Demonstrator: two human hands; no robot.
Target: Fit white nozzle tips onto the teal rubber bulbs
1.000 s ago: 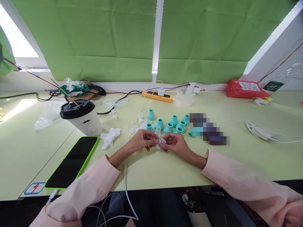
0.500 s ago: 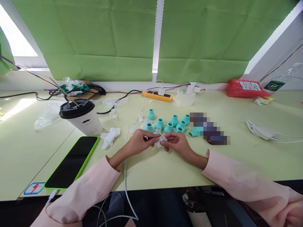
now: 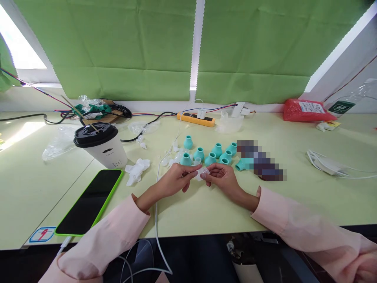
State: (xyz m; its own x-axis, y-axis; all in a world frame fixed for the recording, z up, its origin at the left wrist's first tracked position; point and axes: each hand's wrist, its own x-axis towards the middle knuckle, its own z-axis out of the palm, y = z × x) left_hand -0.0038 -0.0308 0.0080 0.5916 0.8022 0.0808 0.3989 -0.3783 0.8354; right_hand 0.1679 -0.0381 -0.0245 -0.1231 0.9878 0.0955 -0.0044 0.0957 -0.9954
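The left hand and right hand pinch, grips nearly closed, a small clear plastic piece, seemingly lying left to right, its pointing end unclear.

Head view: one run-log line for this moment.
right hand: pinching clear plastic piece | left hand: at same piece | teal pieces: beyond hands

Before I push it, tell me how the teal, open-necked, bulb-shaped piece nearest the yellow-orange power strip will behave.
The teal, open-necked, bulb-shaped piece would probably slide under a low push, since it stands wide end down. Knocked over, it may roll, as its body looks round. It is likely light, given its small size and open, seemingly hollow neck.
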